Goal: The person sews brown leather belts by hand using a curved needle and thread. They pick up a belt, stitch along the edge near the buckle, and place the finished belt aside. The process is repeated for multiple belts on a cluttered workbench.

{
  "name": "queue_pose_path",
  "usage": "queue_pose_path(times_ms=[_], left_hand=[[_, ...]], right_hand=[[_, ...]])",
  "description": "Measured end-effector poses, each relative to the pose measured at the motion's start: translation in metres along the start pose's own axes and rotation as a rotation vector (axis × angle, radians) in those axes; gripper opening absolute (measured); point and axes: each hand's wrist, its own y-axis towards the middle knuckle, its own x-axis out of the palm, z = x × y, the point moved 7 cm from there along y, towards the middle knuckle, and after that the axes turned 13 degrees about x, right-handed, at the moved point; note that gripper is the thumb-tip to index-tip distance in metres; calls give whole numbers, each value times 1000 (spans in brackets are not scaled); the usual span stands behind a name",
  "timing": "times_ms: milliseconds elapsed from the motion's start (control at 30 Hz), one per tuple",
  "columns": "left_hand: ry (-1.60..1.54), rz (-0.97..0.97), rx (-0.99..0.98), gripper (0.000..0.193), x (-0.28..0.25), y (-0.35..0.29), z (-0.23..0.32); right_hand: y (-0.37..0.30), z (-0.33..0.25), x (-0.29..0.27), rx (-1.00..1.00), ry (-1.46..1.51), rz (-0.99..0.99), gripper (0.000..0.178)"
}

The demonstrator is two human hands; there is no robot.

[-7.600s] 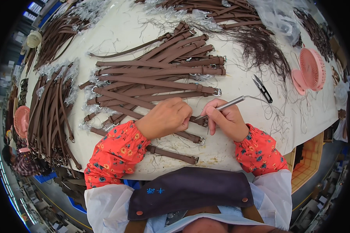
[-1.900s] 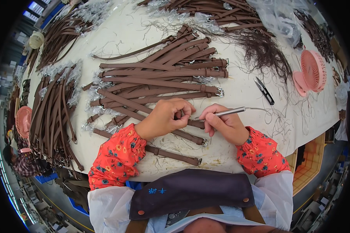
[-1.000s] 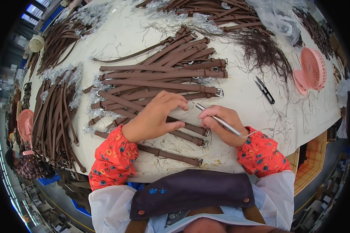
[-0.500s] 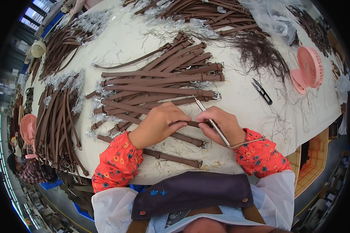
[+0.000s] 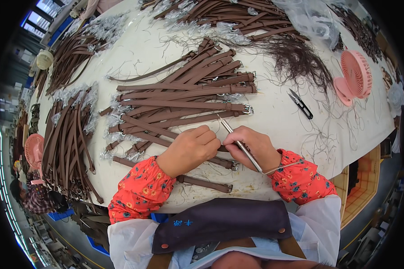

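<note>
In front of me my left hand [image 5: 192,150] is closed, its fingers pinching a brown strap [image 5: 222,148] of which only a short piece shows between my hands. Close beside it, my right hand [image 5: 256,149] grips a slim silver pen-shaped tool [image 5: 239,142] with a fine pointed tip and a thin cord at its rear end. The tip points up and away, apart from the strap. My right fingertips are at the strap's piece; whether they pinch it too I cannot tell. Just beyond lies a pile of brown buckled straps [image 5: 179,106], several with plastic-wrapped ends.
Black thread snips [image 5: 300,104] lie at the right, near a pink fan [image 5: 355,74] and a heap of dark thread [image 5: 300,60]. More strap bundles [image 5: 67,143] are at the left and far side. A yellow crate [image 5: 368,179] stands beyond the table's right edge.
My left hand has turned and shifted slightly right and nearer, closing in on my right hand, so less strap shows. The silver tool has tilted a little and moved left.
</note>
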Motion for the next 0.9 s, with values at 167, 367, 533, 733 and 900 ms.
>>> queue_pose_path(times_ms=[167, 367, 533, 733, 900], left_hand=[[-246, 128, -154, 18, -5, -3, -13], [-176, 50, -127, 17, -2, -3, -7], [-21, -18, -68, 12, -1, 2, 6], [-47, 76, -37, 18, 0, 2, 1], [-115, 235, -95, 21, 1, -3, -11]], right_hand=[[2, 6, -2, 112, 61, 11, 28], [1, 7, -1, 96, 46, 12, 27], [1, 2, 1, 68, 40, -8, 27], [1, 5, 1, 98, 63, 17, 27], [1, 8, 0, 113, 83, 39, 27]])
